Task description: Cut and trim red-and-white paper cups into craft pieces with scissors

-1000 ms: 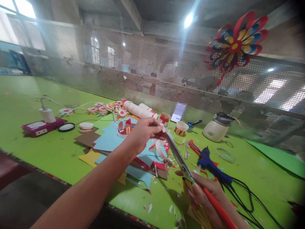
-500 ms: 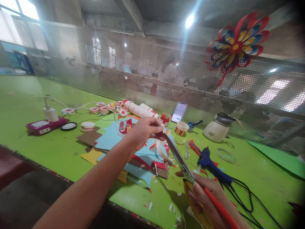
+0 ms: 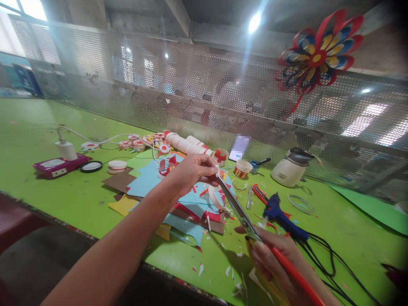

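Observation:
My left hand (image 3: 200,170) pinches a small white paper piece (image 3: 217,170) over the stacked coloured paper (image 3: 149,182). At lower right, my right hand (image 3: 270,250) is wrapped round the handles of long metal scissors (image 3: 237,208), one of them red. The blades point up and left, and their tips meet the white piece at my left fingertips. Whether the blades are parted is hard to see. A white paper ring (image 3: 216,198) lies just below my left hand, and a red and white paper form (image 3: 167,165) lies to its left.
A blue glue gun (image 3: 283,219) with black cord and an orange cutter (image 3: 259,194) lie at right. Behind are a jug (image 3: 291,168), a phone (image 3: 239,148) and paper rolls (image 3: 188,144). A purple power block (image 3: 60,165) sits left on the green table (image 3: 111,221), and scraps litter the front.
The view has shifted slightly. Both hands keep nearly the same places, with the scissor tips still at the white piece.

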